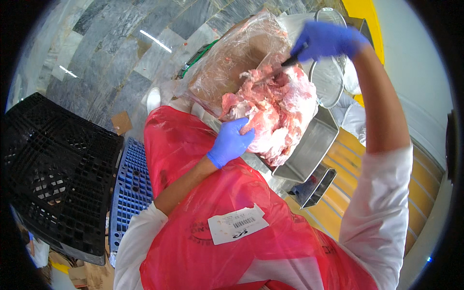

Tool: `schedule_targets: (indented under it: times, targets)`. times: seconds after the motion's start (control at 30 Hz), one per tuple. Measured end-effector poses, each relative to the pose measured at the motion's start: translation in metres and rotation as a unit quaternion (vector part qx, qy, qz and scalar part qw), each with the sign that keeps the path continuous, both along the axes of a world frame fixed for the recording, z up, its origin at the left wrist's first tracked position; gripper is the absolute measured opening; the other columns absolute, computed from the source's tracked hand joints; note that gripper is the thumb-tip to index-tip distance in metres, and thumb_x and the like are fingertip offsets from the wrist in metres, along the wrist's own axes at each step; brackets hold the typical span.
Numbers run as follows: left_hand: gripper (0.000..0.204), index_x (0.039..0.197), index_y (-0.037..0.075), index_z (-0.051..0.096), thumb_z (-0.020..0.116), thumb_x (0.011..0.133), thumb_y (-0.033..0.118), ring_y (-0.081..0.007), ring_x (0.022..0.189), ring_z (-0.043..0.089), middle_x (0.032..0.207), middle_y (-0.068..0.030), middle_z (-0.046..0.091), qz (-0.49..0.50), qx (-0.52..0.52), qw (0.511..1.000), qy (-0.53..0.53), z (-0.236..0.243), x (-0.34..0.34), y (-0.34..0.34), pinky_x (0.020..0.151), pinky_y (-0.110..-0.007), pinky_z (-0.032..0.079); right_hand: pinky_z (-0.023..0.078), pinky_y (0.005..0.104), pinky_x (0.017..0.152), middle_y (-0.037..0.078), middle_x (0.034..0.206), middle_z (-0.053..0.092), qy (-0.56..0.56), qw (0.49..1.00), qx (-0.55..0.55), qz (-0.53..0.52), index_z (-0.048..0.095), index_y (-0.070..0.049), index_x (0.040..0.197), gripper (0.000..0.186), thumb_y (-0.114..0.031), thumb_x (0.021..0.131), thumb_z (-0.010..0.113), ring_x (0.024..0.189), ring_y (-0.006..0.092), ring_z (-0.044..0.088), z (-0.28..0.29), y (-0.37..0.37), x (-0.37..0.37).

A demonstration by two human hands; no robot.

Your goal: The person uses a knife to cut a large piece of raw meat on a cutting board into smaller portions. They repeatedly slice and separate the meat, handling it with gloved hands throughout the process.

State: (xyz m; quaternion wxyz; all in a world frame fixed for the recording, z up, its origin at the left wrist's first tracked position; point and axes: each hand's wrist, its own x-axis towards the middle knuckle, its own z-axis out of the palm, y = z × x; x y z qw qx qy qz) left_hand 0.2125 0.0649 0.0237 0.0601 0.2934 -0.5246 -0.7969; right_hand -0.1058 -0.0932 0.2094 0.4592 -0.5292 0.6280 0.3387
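Gripping a black-handled knife (291, 61), the right hand (329, 40) works apart from the left hand (231, 142), clamped on raw meat (280, 108); cutting seems partway, a bulky mass left.

There are two blue gloves (231, 143), one knife (291, 61) and one heap of meat (275, 113). I count also one red apron (203, 193), one paper label (238, 225), two plastic pallets, namely one black (53, 159) and one blue (131, 174), and two metal tubs, one large (316, 137) and one small (323, 187).
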Motion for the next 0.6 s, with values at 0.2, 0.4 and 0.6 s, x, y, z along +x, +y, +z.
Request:
schedule_targets:
  times: [0.2, 0.4, 0.6]
  targets:
    - [0.024, 0.088, -0.003, 0.061, 0.075, 0.092, 0.016, -0.0066, 0.073, 0.042, 0.070, -0.0034, 0.045, 0.021, 0.005, 1.000, 0.018, -0.008, -0.003, 0.011, 0.058, -0.034, 0.042, 0.052, 0.0432, 0.066, 0.017, 0.085, 0.072, 0.095, 0.968, -0.227, -0.056, 0.080, -0.020, 0.118, 0.030, -0.025, 0.088, 0.079, 0.073, 0.0375, 0.068, 0.097, 0.129, 0.056]
    - [0.025, 0.087, -0.003, 0.060, 0.075, 0.093, 0.016, -0.0064, 0.074, 0.041, 0.071, -0.0026, 0.042, 0.021, -0.006, 0.999, 0.035, -0.003, 0.000, 0.006, 0.057, -0.034, 0.042, 0.047, 0.0395, 0.060, 0.013, 0.073, 0.061, 0.113, 0.962, -0.203, -0.144, 0.080, -0.016, 0.116, 0.035, -0.010, 0.081, 0.082, 0.063, 0.0288, 0.060, 0.145, 0.166, 0.054]
    - [0.027, 0.085, -0.004, 0.059, 0.076, 0.093, 0.015, -0.0066, 0.075, 0.041, 0.072, -0.0015, 0.043, 0.022, 0.005, 0.999, 0.046, -0.007, 0.001, 0.007, 0.057, -0.034, 0.042, 0.047, 0.0426, 0.053, 0.011, 0.073, 0.059, 0.131, 0.958, -0.250, -0.058, 0.080, -0.021, 0.114, 0.031, -0.021, 0.083, 0.083, 0.059, 0.0308, 0.061, 0.110, 0.191, 0.075]
